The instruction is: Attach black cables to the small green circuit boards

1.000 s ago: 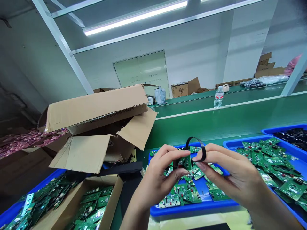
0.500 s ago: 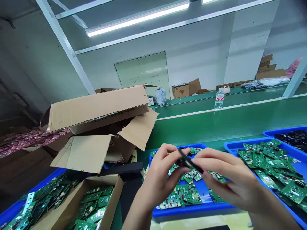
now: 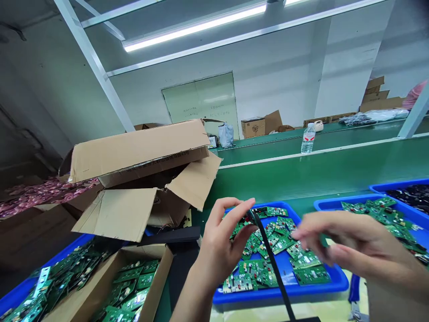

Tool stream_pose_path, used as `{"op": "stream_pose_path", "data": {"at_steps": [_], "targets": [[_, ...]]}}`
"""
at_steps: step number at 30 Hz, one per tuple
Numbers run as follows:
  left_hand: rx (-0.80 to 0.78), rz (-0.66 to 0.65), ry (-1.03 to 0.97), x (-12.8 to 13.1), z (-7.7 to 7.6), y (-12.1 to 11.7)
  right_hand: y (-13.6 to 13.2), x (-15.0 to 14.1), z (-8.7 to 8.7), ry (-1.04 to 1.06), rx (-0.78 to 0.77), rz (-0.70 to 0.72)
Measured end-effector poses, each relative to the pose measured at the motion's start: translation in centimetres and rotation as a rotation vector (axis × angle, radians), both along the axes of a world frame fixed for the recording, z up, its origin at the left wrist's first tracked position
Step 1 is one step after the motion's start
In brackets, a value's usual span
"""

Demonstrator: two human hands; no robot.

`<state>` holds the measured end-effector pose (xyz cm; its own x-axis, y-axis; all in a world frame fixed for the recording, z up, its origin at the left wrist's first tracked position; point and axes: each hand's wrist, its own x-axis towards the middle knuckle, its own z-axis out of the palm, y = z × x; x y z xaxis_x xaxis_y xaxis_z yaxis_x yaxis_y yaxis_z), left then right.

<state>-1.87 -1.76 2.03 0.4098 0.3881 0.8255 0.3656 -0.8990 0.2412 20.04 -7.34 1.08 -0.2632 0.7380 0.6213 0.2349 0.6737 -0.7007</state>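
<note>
In the head view, the left hand (image 3: 219, 241) pinches one end of a black strip (image 3: 274, 259), which slants down across a blue tray (image 3: 340, 282) of green circuit boards (image 3: 312, 274), past its near rim. The right hand (image 3: 358, 241), blurred, is loosely open above the tray's right side.

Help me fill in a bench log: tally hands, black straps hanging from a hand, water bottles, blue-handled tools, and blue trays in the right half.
Hands: 2, left hand and right hand
Black strap: 1
Water bottle: 1
Blue-handled tool: 1
Blue trays: 3
Total: 8
</note>
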Motion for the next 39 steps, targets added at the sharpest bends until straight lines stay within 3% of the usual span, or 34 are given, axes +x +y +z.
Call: {"op": "stream_pose_path", "data": {"at_steps": [4, 13, 18, 23, 27, 33, 39], "targets": [[0.091, 0.019, 0.045, 0.3, -0.3, -0.4, 1.5, -2.1, 1.2, -0.081, -0.061, -0.028], [0.149, 0.065, 0.08, 0.0, -0.4, -0.7, 0.9, -3.3, 1.1, -0.1, -0.084, -0.102], [0.123, 0.048, 0.081, 0.0, -0.1, -0.5, 0.9, -3.4, 1.2, -0.016, -0.232, -0.026], [0.025, -0.065, 0.06, 0.1, 0.1, -0.6, 1.2, -3.4, 1.0, 0.167, -0.555, 0.198], [-0.046, -0.112, 0.043, 0.1, 0.1, -0.6, 1.7, -3.7, 0.8, 0.247, -0.675, 0.309], [-0.206, -0.243, 0.007, 0.1, 0.0, -0.5, 2.2, -3.8, 0.3, 0.266, -0.669, 0.405], [-0.461, -0.358, -0.096, 0.5, 0.0, -0.8, 2.0, -4.0, 0.6, 0.219, -0.528, 0.321]]}}
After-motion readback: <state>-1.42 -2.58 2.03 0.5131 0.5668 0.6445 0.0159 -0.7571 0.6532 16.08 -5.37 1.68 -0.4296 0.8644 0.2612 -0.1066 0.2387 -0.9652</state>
